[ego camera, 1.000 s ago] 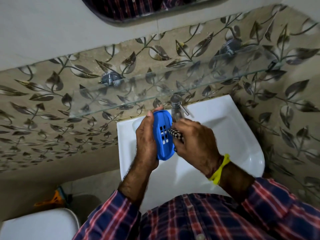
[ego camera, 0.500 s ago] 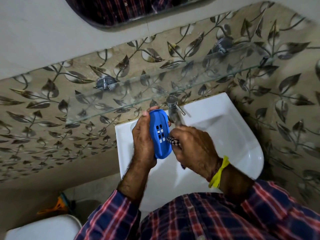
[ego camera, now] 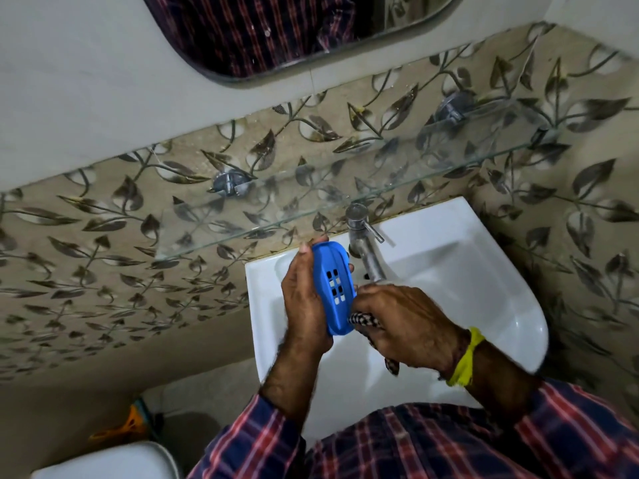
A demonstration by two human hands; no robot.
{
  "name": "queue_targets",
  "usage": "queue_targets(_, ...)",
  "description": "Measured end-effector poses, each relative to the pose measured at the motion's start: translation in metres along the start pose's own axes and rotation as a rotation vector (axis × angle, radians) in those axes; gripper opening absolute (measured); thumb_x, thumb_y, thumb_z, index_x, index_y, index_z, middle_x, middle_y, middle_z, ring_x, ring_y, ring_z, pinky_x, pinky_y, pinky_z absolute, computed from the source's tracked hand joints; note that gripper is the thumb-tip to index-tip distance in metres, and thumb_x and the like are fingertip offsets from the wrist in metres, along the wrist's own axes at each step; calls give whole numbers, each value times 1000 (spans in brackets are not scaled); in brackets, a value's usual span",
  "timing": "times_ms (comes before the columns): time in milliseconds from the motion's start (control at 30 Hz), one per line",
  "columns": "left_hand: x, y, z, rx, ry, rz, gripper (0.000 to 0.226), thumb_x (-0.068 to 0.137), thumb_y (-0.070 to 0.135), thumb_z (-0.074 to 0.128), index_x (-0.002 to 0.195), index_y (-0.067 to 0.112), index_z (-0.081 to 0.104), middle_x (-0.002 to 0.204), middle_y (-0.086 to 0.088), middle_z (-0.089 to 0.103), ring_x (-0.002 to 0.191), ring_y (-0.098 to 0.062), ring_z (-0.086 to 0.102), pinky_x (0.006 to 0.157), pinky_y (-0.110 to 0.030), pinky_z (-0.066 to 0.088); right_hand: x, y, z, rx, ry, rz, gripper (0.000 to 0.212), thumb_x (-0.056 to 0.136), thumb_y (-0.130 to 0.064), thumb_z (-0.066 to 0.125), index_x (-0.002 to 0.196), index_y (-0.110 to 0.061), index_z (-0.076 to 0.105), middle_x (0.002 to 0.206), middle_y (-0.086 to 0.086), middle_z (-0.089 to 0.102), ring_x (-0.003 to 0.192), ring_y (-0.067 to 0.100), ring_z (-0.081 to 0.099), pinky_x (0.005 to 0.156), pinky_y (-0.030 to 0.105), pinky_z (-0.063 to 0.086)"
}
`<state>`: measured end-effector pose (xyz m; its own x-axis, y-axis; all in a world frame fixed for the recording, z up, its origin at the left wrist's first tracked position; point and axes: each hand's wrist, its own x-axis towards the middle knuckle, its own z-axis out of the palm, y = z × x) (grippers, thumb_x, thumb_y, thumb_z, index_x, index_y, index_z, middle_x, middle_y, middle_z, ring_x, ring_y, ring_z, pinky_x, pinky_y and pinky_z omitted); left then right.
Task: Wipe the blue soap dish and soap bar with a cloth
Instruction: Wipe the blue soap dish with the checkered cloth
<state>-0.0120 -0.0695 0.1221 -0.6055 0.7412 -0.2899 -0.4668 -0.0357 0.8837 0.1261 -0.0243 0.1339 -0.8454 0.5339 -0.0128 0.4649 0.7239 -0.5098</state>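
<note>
Left hand [ego camera: 304, 305] gripped the light, rigid, likely slippery soap dish [ego camera: 333, 288] by its edges; right hand [ego camera: 408, 323] clutched the soft cloth [ego camera: 363, 319]

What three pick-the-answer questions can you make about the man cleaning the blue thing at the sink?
1. Where is the soap dish?
A. On the glass shelf
B. Held over the sink
C. On the floor

2. What colour is the band on the right wrist?
A. Yellow
B. Green
C. White

3. What is the right hand doing?
A. Hanging loose
B. Turning the tap
C. Gripping the checked cloth

Answers:
1 B: the left hand holds it on edge above the white sink.
2 A: the wristband is yellow.
3 C: the fingers curl round the cloth at the dish's lower end.
</note>
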Motion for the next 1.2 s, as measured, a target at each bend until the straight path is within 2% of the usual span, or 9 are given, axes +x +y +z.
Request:
queue_targets(200,3,1,0,4,10,-25,48,93,56,54,114,17,71,91,-14,74,80,-31,70,63,-36,58,0,-2,2,145,-14,-31,18,87,-26,67,104,-28,68,107,-12,66,101,15,62,82,36,53)
queue_targets(433,4,2,5,47,27,15,42,95,51,53,109,16,72,86,-13,73,78,-31,68,68,-39,55,-2,2,0,-89,95,-110,34,80,-14,67,108,-34,66,102,-10,64,93,21,64,66,33,51)
queue_targets(567,4,-1,1,78,27,177,33,98,45,51,106,22,73,88,-12,71,77,-27,66,60,-33,55,5,-6,9,182,60,-110,23,83,-13,70,101,-27,70,102,-9,67,99,15,64,78,37,54)
queue_targets(700,2,-4,0,119,102,160,36,93,58,52,107,32,72,104,-5,73,90,-25,70,72,-40,59,3,10,4,830,201,98,13,86,-9,74,95,-18,75,92,-4,75,89,5,70,81,19,53)
queue_targets(767,-1,-10,-3,149,123,74,43,88,68,54,116,37,67,116,0,68,102,-22,67,82,-37,58,0,20,5,786,201,100,15,80,-24,81,93,-26,75,91,-10,75,85,3,71,77,17,53)
queue_targets(900,-10,-25,-13,161,202,-86,49,73,75,63,103,36,66,88,1,59,84,-17,60,61,-26,52,-3,21,22,550,23,108,42,62,-62,81,94,-36,72,93,-12,70,89,6,67,80,32,56)
queue_targets(1000,-10,-26,-18,175,223,-149,63,67,73,67,109,26,62,87,-3,54,74,-16,58,57,-28,57,1,24,29,602,84,51,23,72,-50,78,90,-36,73,87,-9,68,84,11,68,76,37,56)
queue_targets(1133,-11,-29,-29,191,107,-158,73,64,51,85,122,27,48,116,-11,58,103,-25,68,87,-43,62,10,37,30,794,56,81,12,79,-26,82,90,-25,76,86,-2,74,79,15,72,74,40,60)
queue_targets(1200,-10,-33,-35,222,154,-109,70,68,36,91,120,26,45,121,-13,59,110,-27,67,88,-43,61,12,40,35,894,32,132,13,80,-19,82,92,-18,76,87,6,76,77,28,74,73,52,61)
